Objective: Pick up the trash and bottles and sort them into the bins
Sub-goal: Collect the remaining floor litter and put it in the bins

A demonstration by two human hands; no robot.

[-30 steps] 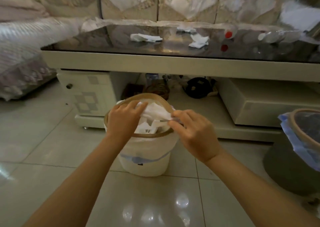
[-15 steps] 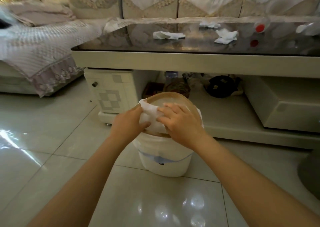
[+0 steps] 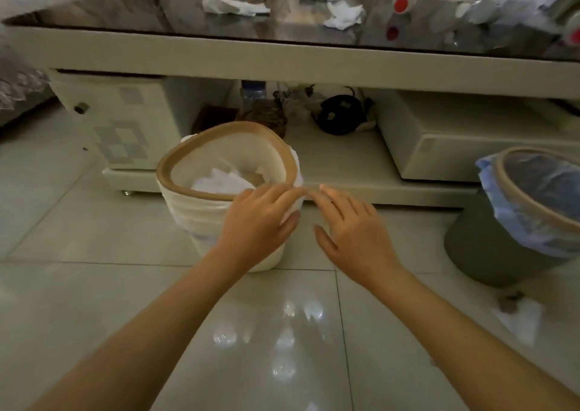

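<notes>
A: White bin on the floor tiles, crumpled white tissue lying inside it, below the tan rim.

B: And the hands? Both empty. Left hand hovers over the bin's near right edge, fingers straight and together, pointing up and right, palm down.

A: Right hand sits just beside it, to the right of the bin, over the floor. Fingers loosely spread, nothing in them. The fingertips of the two hands nearly meet.

B: Both forearms reach in from the bottom corners, converging.

A: Further right, a dark bin with a blue liner folded over its rim, well apart from the white one.

B: Up on the glossy table, more to sort: a flat tissue on the left, a crumpled tissue in the middle, a clear bottle with a red cap further right. Anything beyond that is too blurred to call.
</notes>
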